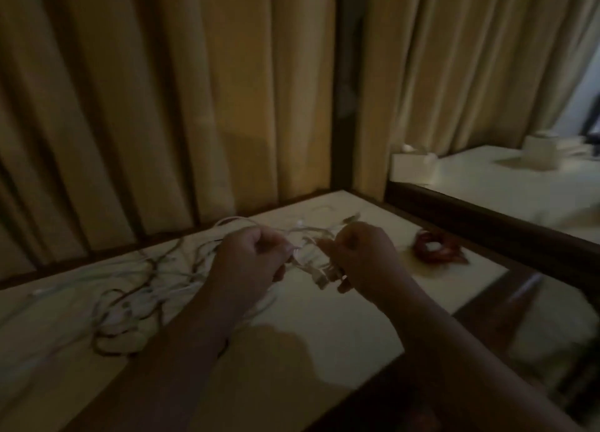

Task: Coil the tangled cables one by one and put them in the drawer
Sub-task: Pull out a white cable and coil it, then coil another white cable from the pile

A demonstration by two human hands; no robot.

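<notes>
We worked a white cable (305,256) free above the table (341,318).
Our left hand (251,258) and right hand (360,253) both pinched it; its slack trailed left into the tangle (130,289), nearer our left.

Pale tabletop (324,327) w/ tangled cables (130,295) at left, red coiled cable (435,246) at right.
</notes>
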